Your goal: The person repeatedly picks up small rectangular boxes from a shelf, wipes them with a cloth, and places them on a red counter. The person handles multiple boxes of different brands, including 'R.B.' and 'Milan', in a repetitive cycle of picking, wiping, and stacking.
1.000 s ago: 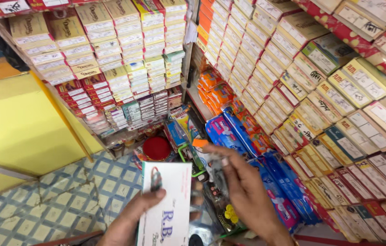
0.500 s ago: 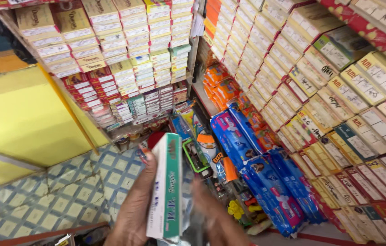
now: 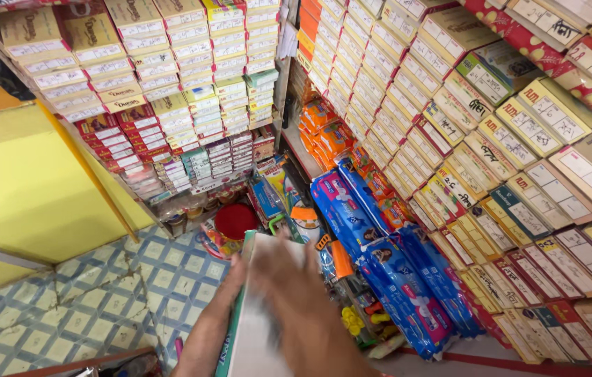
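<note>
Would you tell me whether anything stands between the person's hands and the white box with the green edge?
Nothing visible does. The left hand grips the white box by its green edge, and the blurred right hand lies flat on its white face. The blue packets and red lid lie beyond the box, apart from it.
</note>
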